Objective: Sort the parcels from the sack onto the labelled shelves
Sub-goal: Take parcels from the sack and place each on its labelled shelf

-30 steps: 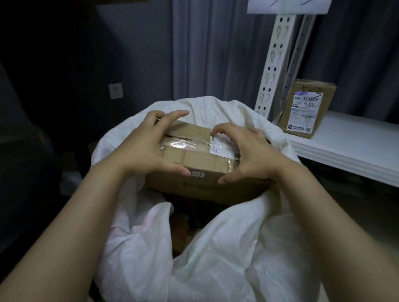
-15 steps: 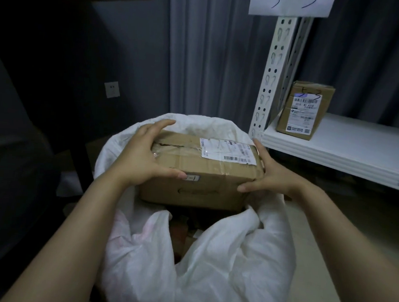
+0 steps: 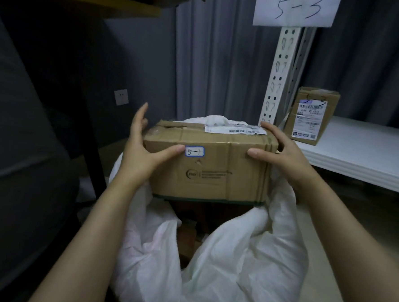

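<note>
Since half a second ago the parcel (image 3: pixel 211 172) has come up higher out of the sack (image 3: pixel 245 270) and tipped its front face toward me, so a small blue-edged sticker (image 3: pixel 194 151) reading 5-1 now shows. My left hand (image 3: pixel 142 154) grasps the left end, with the thumb flat on the front face, its tip right at the sticker's edge, and the other fingers reaching up along the end panel. My right hand (image 3: pixel 282 153) has shifted from lower on the right end to the upper right corner, fingers wrapped over the top edge and thumb pressed on the front. Between the two hands the parcel is held level above the sack's open mouth. A white shipping label (image 3: pixel 234 130) lies along its top. Down in the sack, beneath the parcel, are dim brown shapes that may be more cardboard; it is too dark to be sure. To my right a white shelf (image 3: pixel 361 158) carries a second parcel (image 3: pixel 311 115), standing upright near the perforated white post (image 3: pixel 280 74) with 5-3 handwritten on it. A paper sign (image 3: pixel 293 9) at the top of the post also reads 5-3. A wall socket (image 3: pixel 121 97) sits on the dark wall to the left, and grey curtains (image 3: pixel 222 59) hang behind.
</note>
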